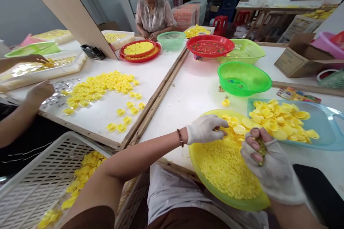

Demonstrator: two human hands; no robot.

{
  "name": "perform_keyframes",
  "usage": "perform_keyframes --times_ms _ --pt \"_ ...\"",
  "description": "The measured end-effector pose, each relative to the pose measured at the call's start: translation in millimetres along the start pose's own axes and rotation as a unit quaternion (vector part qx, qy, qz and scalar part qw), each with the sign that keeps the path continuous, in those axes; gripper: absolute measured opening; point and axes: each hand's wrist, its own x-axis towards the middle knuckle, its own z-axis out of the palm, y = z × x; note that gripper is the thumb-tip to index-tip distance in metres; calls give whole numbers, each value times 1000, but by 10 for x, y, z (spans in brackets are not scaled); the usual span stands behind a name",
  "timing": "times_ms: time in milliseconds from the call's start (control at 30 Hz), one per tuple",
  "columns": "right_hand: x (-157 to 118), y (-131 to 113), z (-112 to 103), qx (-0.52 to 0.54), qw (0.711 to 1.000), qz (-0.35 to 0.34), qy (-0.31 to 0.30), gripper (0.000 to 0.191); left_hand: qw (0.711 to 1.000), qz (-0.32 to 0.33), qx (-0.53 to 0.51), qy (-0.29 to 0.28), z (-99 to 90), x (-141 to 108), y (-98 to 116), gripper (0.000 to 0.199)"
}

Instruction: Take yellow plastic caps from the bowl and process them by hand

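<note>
A yellow-green basin (197,157) at the table's front edge holds many small yellow pieces (228,168), with round yellow caps (239,129) at its far side. My left hand (208,128), in a white fingerless glove, reaches over the basin's far left with fingers apart beside the caps; nothing shows in its grasp. My right hand (271,164), gloved the same way, is over the basin's right side, its fingers curled around a clump of small greenish-brown bits (261,150). A blue tray (329,128) heaped with yellow cups (285,120) stands behind my right hand.
Green bowl (244,78), red tray (210,45) and cardboard box (298,57) stand farther back. A black phone (319,193) lies right. Yellow caps (102,86) cover part of the left table, near another person's hands. Someone sits opposite. A white crate (32,175) is lower left.
</note>
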Motion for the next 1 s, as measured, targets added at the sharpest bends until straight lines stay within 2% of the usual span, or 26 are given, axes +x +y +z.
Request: perform_keyframes --times_ms 167,300,433,533,700,833,1000 --pt "89 37 149 -15 999 -30 -25 31 998 35 -21 -50 178 -164 -53 25" --pt "198 107 163 -37 998 -39 -40 33 997 67 27 -14 196 -333 -255 27" --pt "264 152 203 -48 996 -49 -53 34 991 92 95 0 249 -414 -351 41" --pt "320 169 321 -64 994 -65 -63 37 989 105 106 11 329 -413 -300 31" --pt "422 260 512 -99 984 -124 -77 39 996 91 2 -1 433 -396 -100 19" --pt "449 334 520 -112 973 -184 -87 37 994 92 -50 -15 475 -390 -17 21" --pt "395 245 484 -105 978 -164 -74 37 993 91 -74 -16 473 -413 -25 26"
